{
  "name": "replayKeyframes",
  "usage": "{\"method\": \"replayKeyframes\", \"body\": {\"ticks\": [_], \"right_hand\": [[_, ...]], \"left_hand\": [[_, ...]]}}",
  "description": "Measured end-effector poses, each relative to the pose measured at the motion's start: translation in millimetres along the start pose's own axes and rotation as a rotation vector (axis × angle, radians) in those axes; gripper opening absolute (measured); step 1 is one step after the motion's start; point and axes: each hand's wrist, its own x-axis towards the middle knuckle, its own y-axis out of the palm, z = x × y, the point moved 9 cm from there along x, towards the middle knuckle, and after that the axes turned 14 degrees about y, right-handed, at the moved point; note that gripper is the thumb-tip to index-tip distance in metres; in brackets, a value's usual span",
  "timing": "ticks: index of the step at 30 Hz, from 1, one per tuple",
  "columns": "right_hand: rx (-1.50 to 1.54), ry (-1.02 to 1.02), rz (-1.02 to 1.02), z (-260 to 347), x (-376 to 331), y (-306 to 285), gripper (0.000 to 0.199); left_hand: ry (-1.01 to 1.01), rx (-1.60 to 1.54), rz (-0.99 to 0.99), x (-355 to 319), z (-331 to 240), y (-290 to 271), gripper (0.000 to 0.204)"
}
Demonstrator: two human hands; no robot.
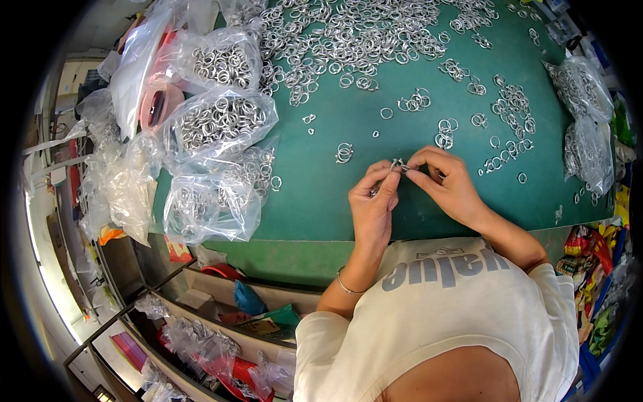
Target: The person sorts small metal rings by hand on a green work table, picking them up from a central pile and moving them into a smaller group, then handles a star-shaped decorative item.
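My left hand (374, 204) and my right hand (454, 187) meet above the near part of the green table. Both are closed, thumbs and fingers pinching small silver metal rings (398, 164) at the fingertips. How many rings are pinched, and how they link, is too small to tell. A small cluster of linked rings (344, 153) lies just left of my hands. Beyond my right hand rests another bunch of rings (445, 137). One loose ring (386, 113) sits farther off, near a very small metal piece (376, 134).
A big heap of rings (355, 37) covers the far side of the green table (315, 201). Clear bags of rings (224, 124) line the left, with more bags (589, 147) at the right edge. Ring bunches (514, 110) are scattered right. Shelves (268, 291) stand below left.
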Motion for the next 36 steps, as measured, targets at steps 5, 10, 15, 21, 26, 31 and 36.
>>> {"method": "replayKeyframes", "body": {"ticks": [5,10,15,21,26,31,36], "right_hand": [[-0.008,-0.069,-0.037,6,-2,-4,0.006],[-0.019,-0.1,-0.097,10,-4,-7,0.004],[-0.034,-0.2,-0.142,18,-8,-9,0.004],[0.123,-0.038,0.015,-11,1,0,0.006],[0.228,-0.023,0.119,-6,1,7,0.008],[0.245,0.01,0.152,-7,1,8,0.009],[0.366,0.083,0.142,-18,3,8,0.008]], "left_hand": [[0.084,0.215,0.024,2,-15,2,0.01],[0.081,0.19,-0.025,0,-11,1,0.011],[-0.048,0.199,0.023,-4,-5,4,0.016],[-0.096,0.155,0.146,-2,-2,14,0.019],[-0.204,-0.027,0.165,-4,5,18,0.021],[-0.239,-0.088,0.176,-4,5,17,0.019],[-0.1,0.097,0.11,-1,-3,14,0.011]]}}
